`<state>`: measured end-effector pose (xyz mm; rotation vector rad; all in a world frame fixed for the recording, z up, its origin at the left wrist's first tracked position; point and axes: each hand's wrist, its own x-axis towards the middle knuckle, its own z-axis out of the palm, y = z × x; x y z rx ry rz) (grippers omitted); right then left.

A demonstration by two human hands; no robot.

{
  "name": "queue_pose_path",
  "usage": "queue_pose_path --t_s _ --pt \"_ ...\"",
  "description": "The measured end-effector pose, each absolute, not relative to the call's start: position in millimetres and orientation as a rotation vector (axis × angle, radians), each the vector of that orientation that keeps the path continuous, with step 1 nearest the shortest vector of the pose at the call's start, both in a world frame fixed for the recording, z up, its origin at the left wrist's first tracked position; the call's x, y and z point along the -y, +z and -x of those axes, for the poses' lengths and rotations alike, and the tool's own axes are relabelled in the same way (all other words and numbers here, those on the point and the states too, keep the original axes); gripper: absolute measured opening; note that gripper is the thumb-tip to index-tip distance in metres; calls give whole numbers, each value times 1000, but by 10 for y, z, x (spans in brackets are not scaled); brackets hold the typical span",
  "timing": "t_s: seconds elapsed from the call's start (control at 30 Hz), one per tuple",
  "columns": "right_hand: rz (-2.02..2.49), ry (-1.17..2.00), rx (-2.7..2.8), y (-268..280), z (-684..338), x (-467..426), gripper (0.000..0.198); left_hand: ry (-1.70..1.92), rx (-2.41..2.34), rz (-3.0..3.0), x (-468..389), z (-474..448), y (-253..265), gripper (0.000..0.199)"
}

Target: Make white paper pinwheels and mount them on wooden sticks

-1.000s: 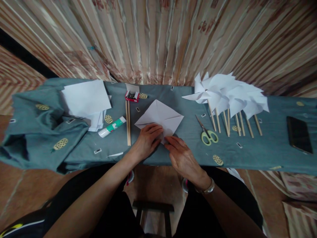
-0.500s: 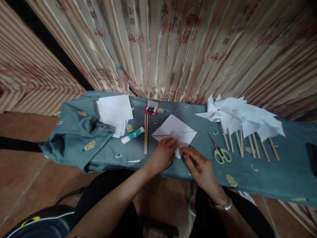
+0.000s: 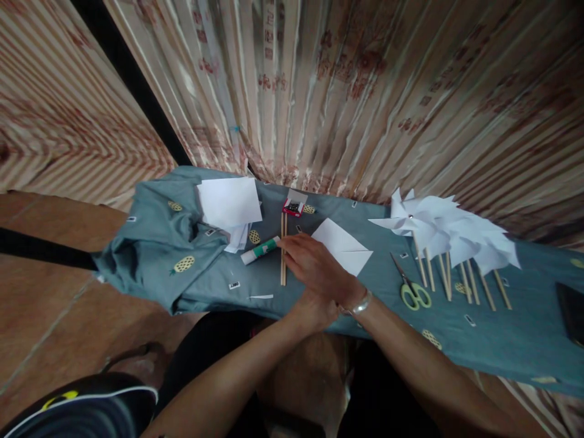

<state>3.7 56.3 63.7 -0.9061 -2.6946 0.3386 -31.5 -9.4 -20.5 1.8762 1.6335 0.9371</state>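
Observation:
My right hand (image 3: 314, 261) is crossed over my left, its fingers stretched to the right end of a white and green glue stick (image 3: 260, 250) lying on the cloth. Whether the fingertips touch that end is unclear. My left hand (image 3: 319, 311) rests near the table's front edge below the right wrist, its fingers mostly hidden. A white square of paper (image 3: 344, 246) with a crease across it lies under and beyond the hands; its lower part is covered. Two wooden sticks (image 3: 283, 267) lie side by side, passing beneath my right fingertips.
Stacked white paper (image 3: 230, 201) lies at the left. Behind the sticks sits a small open red box (image 3: 293, 207) of small dark pieces. Green-handled scissors (image 3: 414, 295) and several paper pinwheels (image 3: 456, 228) on sticks lie right. A paper sliver (image 3: 261, 297) is near the front.
My right hand has left the paper's lower corner and swung left over my left hand to the glue stick's end. The view has shifted slightly left.

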Motion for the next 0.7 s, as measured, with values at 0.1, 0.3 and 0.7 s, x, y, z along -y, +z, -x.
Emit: queue_pose_path --t_s 0.1,0.3,0.7 --pt "863 247 2928 538 255 -757 32 892 -1272 -2090 91 386 -184 29" --pt "818 230 3048 387 458 -902 21 871 -1204 -2127 19 560 -130 28" --pt "1119 874 2148 667 -471 -806 26 812 -1159 -2100 -113 611 109 28"
